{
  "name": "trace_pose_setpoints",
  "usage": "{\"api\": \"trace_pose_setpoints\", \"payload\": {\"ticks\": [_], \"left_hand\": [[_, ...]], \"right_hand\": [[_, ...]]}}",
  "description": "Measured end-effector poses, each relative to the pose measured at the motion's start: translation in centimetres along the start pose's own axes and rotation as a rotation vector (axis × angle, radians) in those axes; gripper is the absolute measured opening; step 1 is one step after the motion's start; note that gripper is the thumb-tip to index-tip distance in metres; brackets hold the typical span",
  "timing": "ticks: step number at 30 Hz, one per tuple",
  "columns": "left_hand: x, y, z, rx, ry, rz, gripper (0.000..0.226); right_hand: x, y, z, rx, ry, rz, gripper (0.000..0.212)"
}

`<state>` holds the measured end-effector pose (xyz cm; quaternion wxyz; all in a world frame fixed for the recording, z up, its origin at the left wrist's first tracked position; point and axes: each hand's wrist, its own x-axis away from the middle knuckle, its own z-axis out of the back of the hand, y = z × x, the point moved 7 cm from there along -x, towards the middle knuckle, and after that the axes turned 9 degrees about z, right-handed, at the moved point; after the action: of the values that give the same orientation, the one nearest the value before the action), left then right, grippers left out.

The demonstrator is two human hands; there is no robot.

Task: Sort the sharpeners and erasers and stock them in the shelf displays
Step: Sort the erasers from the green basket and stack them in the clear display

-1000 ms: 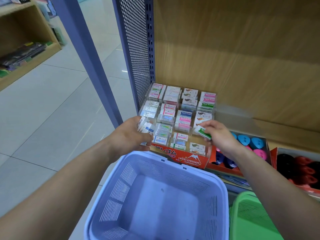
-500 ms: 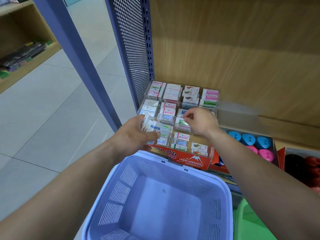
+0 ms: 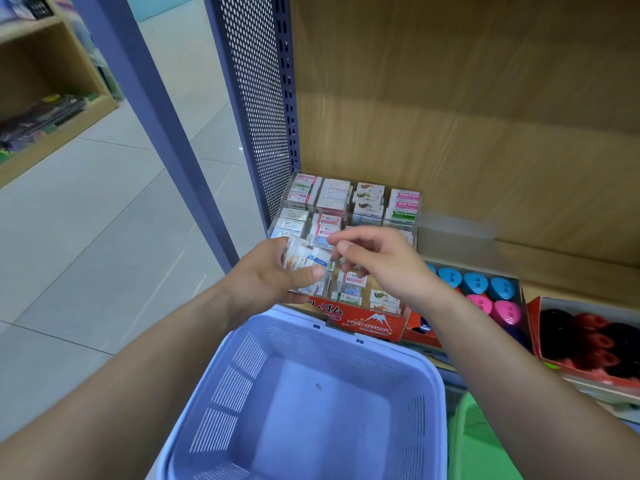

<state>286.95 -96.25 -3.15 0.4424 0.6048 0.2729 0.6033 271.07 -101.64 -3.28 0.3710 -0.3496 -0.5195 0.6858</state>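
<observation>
Both forearms reach forward over the blue basket toward the shelf. Left hand is turned palm-right and grips a stack of erasers, with the thumb pressed across its lower face and the other digits wrapped behind. The stack is held over the front-left corner of the eraser display. Right hand sits just beside the stack, wrist bent, fingers loosely curled with their tips at its upper edge. Whether they pinch an eraser cannot be told. Sharpeners sit boxed right of the display.
</observation>
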Motion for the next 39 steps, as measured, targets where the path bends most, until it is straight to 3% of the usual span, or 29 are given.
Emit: {"api": "trace_pose_setpoints", "payload": {"ticks": [11,19,27,34,39], "left_hand": [[1.1,0.5,-0.3,0.104,-0.012,-0.024,0.042],[0.6,-0.6,0.6,0.116,0.027,0.046,0.038],[0.1,-0.8,0.7,0.036,0.062,0.065,0.035],[-0.4,-0.9,0.4,-0.007,0.078,0.088,0.032],[-0.8,-1.0,0.1,-0.046,0.086,0.089,0.028]], "right_hand": [[0.9,-0.5,-1.5,-0.261,-0.076,-0.144,0.008],[2.0,2.4,-0.1,-0.365,0.052,-0.262,0.017],[2.9,5.6,4.0,-0.272,0.266,-0.336,0.015],[2.6,6.5,6.8,-0.279,0.361,-0.305,0.041],[1.7,7.7,7.9,-0.240,0.387,-0.321,0.045]]}}
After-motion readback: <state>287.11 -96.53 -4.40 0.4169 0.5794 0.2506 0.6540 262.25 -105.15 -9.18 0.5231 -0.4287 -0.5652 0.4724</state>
